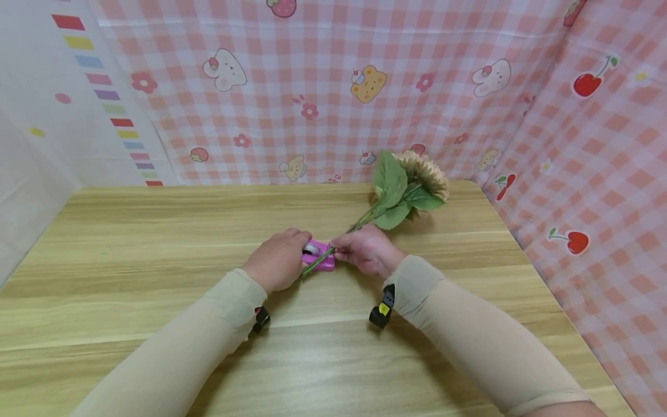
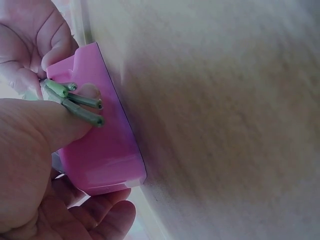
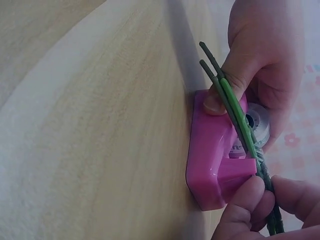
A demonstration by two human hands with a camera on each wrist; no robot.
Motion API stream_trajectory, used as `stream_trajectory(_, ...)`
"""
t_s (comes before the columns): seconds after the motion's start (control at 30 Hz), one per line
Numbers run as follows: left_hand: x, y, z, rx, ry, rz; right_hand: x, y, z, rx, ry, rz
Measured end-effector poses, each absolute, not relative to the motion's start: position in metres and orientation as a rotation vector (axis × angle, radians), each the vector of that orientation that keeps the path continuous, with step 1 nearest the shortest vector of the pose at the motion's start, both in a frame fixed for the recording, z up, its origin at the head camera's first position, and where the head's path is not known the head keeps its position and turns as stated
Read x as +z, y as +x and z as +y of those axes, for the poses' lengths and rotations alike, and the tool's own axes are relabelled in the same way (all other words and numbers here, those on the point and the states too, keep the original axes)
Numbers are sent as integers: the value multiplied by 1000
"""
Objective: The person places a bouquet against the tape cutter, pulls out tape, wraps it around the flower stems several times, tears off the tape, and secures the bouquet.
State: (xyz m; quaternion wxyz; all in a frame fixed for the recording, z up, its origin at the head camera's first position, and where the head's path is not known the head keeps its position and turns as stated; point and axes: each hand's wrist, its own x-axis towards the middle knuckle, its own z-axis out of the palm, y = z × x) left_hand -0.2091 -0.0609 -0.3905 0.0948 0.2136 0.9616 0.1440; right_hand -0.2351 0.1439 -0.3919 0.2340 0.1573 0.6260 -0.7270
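Note:
A pink tape dispenser rests on the table, and my left hand grips it, thumb on its near side. The tape roll shows inside it. Across the dispenser slant the green stems of a bunch of flowers, several cut ends pointing toward my left hand. My right hand pinches these stems just beyond the dispenser's end. Shiny clear tape appears to lie around the stems there. Beyond the right hand are broad green leaves and a beige bloom, seen from behind.
The wood-grain table extends to both sides and in front of the hands. A pink checked cloth hangs along the back and right edges, with a white cloth at the left. Black wrist cameras hang beneath both sleeves.

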Motion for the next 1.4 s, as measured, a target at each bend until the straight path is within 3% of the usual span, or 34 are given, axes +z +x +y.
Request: stream_trajectory(1.4,-390,-209,-61,421,637,2856,-387,-234,142,-2015,373,1700)
